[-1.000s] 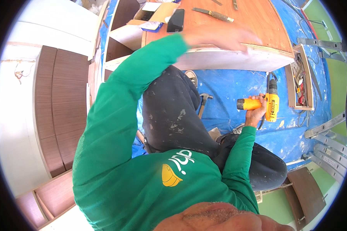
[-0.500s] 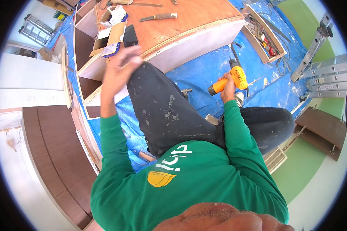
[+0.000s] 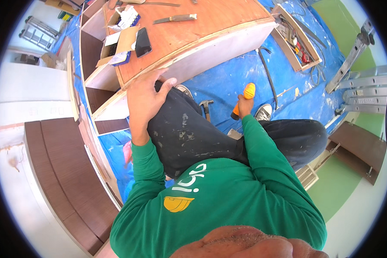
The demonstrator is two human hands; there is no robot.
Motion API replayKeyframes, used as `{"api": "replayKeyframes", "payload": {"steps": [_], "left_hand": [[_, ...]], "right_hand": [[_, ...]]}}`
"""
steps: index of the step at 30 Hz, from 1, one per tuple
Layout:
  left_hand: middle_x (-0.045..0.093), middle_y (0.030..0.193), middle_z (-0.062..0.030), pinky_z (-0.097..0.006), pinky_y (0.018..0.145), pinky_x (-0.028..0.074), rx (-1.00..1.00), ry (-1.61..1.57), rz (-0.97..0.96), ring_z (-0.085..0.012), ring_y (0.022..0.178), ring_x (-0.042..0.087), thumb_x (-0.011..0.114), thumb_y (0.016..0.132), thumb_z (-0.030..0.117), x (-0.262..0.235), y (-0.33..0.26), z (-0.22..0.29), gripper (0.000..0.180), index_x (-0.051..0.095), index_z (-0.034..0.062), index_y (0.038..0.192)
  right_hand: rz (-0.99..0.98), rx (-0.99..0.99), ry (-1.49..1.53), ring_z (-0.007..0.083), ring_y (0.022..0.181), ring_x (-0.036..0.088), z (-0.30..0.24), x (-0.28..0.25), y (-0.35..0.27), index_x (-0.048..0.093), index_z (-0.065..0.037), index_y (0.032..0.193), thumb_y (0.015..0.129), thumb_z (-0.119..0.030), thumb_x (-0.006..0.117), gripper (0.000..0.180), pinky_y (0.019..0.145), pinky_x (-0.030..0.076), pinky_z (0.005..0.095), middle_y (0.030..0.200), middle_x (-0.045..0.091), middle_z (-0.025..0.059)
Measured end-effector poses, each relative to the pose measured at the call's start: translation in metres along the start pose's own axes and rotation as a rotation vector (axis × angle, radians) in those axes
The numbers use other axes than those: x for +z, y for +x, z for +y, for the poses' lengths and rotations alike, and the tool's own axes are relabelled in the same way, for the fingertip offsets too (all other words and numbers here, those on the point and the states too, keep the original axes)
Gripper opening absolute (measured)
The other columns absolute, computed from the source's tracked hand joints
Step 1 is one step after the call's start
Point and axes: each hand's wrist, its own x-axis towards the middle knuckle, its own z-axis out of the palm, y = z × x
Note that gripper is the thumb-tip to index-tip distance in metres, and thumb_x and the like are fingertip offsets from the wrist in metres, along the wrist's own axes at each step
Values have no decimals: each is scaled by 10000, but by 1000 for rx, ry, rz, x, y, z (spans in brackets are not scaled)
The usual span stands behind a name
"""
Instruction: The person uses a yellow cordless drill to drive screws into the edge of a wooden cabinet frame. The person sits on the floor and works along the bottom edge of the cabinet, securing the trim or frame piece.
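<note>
My right hand (image 3: 245, 105) grips an orange cordless drill (image 3: 249, 91) by its handle, over the blue sheet beside my shoe (image 3: 263, 112). The drill is seen end-on and its tip is hidden. On my left knee, close to the edge of the reddish wooden cabinet (image 3: 210, 13), lies my left hand (image 3: 147, 98), open and holding nothing, thumb apart from the fingers. Just beyond that hand, a dark phone (image 3: 143, 43) rests on the cabinet panel next to an opened cardboard box (image 3: 127, 39).
A hammer (image 3: 207, 104) lies on the blue sheet (image 3: 228, 81) between my legs. A wooden-handled blade (image 3: 175, 18) is on the panel. At the right stand a wooden tool tray (image 3: 303, 65) and a metal ladder (image 3: 365, 92). Open compartments (image 3: 98, 92) line the cabinet's left side.
My left hand has come down and to the right onto my knee. My right hand has turned the drill from side-on to end-on and shifted slightly left.
</note>
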Motion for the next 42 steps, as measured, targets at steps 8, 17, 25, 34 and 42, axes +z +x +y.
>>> {"api": "replayKeyframes", "payload": {"steps": [8, 17, 25, 34, 42], "left_hand": [[760, 946, -95, -327, 768, 515, -67, 63, -44, -182, 805, 675, 768, 906, 428, 8, 7, 5, 493, 733, 91, 1264], [688, 892, -78, -304, 833, 493, -55, 168, -122, -169, 874, 628, 760, 949, 401, 26, 11, 25, 497, 721, 41, 1288], [607, 854, -5, -246, 728, 444, -42, 217, -145, -104, 788, 539, 767, 958, 394, 37, 12, 49, 469, 738, 36, 1259], [705, 1086, -115, -349, 966, 565, 116, -945, 281, -203, 1012, 700, 645, 1037, 116, 10, 16, 2, 331, 608, -42, 1325], [714, 1146, -158, -351, 978, 543, -109, -345, 529, -230, 1049, 693, 581, 984, 63, -60, 20, -138, 300, 670, -72, 1237]], "right_hand": [[-15, 168, -700, 407, 1317, 553, 12, -7, 3, 435, -17, 1407, 844, -238, 760, 686, 1066, 424, 626, 1429, 518, 221], [-45, 379, -756, 353, 1331, 549, 19, 11, -8, 493, -33, 1403, 942, -280, 674, 554, 1104, 374, 539, 1411, 535, 191], [-122, 471, -649, 335, 1289, 566, -9, 4, -13, 485, -27, 1410, 940, -281, 708, 579, 1059, 404, 503, 1392, 541, 172], [-331, 236, -679, 443, 1445, 422, 44, 12, 17, 284, 62, 1544, 881, -396, 739, 926, 1180, 322, 592, 1580, 370, 277], [-257, 153, -962, 458, 1339, 525, 53, -19, -10, 363, 103, 1393, 790, -249, 788, 817, 1114, 470, 490, 1426, 507, 322]]}}
